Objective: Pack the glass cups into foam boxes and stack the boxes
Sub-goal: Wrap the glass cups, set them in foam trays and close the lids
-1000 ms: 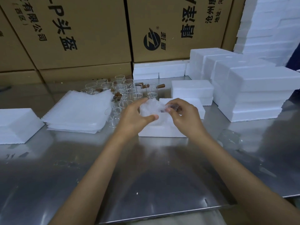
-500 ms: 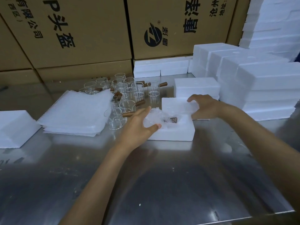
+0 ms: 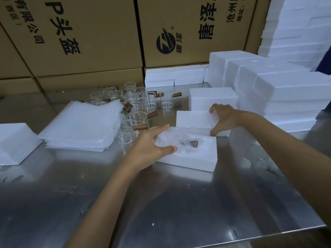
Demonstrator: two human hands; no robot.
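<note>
An open foam box [image 3: 193, 158] lies on the steel table [image 3: 161, 203] in the middle. Inside its cavity sits a wrapped glass cup [image 3: 180, 142] in clear bubble wrap, its brown handle showing through. My left hand [image 3: 152, 145] rests on the box's left end, fingers and thumb spread around the wrap. My right hand [image 3: 223, 119] grips the right end of a foam lid [image 3: 193, 122] lying just behind the box. Several bare glass cups [image 3: 143, 104] with wooden handles stand behind and to the left.
A pile of bubble-wrap sheets [image 3: 80, 127] lies at the left, with a foam piece [image 3: 14, 144] at the far left edge. Closed foam boxes [image 3: 286, 99] are stacked at the right and back. Cardboard cartons [image 3: 89, 42] wall the rear.
My right hand left the wrapped cup in the box, reached back right and took hold of the foam lid. My left hand stayed at the box's left end.
</note>
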